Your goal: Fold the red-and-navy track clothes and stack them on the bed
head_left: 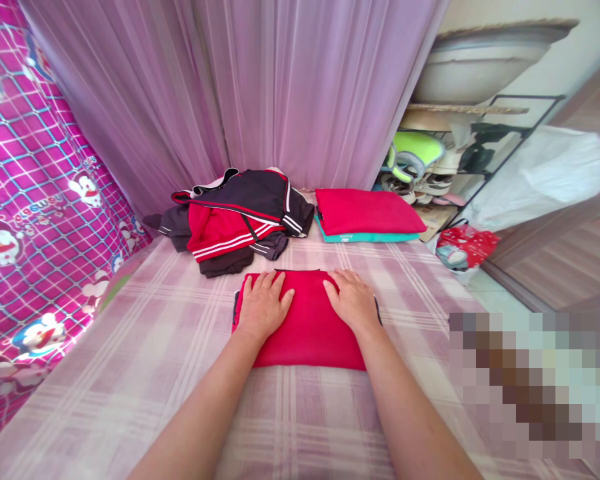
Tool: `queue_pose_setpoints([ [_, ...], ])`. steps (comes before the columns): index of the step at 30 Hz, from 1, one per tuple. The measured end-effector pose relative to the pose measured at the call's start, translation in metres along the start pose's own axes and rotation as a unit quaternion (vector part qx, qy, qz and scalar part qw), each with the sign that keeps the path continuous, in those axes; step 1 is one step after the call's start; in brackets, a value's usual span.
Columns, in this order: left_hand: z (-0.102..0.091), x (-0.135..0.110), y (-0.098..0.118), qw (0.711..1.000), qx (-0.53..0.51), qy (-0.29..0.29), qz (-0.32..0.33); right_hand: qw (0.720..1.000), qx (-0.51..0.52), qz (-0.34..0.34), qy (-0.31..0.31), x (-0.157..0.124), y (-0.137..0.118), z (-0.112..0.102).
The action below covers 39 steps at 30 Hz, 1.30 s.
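Folded red garment lies flat on the checked cover, as the head view shows, straight in front of the person and between the two forearms. Its long axis runs left to right, across the line of the arms, and its near edge faces the person. The left hand rests palm down on its left end and the right hand palm down on its right end, so neither is nearer: the cloth is directly under both. The fingers are spread a little and reach toward the far edge, the thumbs angle inward, and bare red cloth shows between them. Neither hand pinches anything that can be seen; how hard they press, I cannot tell. Dark layers peep out at both sides. Beyond, well apart from each other, lie a loose clothes pile on the left and a folded stack, red over teal, on the right.
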<state>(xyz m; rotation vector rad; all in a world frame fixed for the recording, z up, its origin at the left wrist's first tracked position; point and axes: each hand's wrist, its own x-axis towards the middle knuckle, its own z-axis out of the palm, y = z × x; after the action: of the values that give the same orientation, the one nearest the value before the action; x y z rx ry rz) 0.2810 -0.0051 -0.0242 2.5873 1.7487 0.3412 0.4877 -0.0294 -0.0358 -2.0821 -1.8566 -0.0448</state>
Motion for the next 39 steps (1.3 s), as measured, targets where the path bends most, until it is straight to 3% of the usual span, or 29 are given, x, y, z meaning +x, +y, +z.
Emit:
queue_pose_setpoints([
  [14, 0.004, 0.002, -0.002, 0.999, -0.020, 0.030, 0.010, 0.999, -0.012, 0.024, -0.018, -0.001, -0.011, -0.008],
  [22, -0.001, 0.001, -0.003, 0.999, -0.008, 0.026, 0.018, 0.996, -0.001, 0.009, -0.091, -0.021, 0.005, -0.024],
  [27, -0.002, -0.001, -0.003, 0.998, 0.008, 0.049, 0.023, 0.994, 0.107, 0.008, -0.013, -0.047, 0.045, -0.020],
  [29, -0.003, -0.002, -0.003, 0.997, 0.006, 0.071, 0.029, 0.980, 0.188, 0.055, 0.041, -0.053, 0.061, -0.014],
  [33, -0.006, -0.005, -0.003, 0.992, -0.023, 0.104, 0.072, 0.925, 0.308, 0.185, 0.121, -0.058, 0.079, -0.003],
  [36, -0.011, -0.008, -0.001, 0.987, -0.048, 0.117, 0.097, 0.913, 0.343, 0.182, 0.126, -0.058, 0.081, -0.001],
  [39, -0.016, -0.016, -0.008, 0.985, -0.060, 0.129, 0.097, 0.938, 0.277, 0.184, 0.099, -0.059, 0.079, -0.007],
])
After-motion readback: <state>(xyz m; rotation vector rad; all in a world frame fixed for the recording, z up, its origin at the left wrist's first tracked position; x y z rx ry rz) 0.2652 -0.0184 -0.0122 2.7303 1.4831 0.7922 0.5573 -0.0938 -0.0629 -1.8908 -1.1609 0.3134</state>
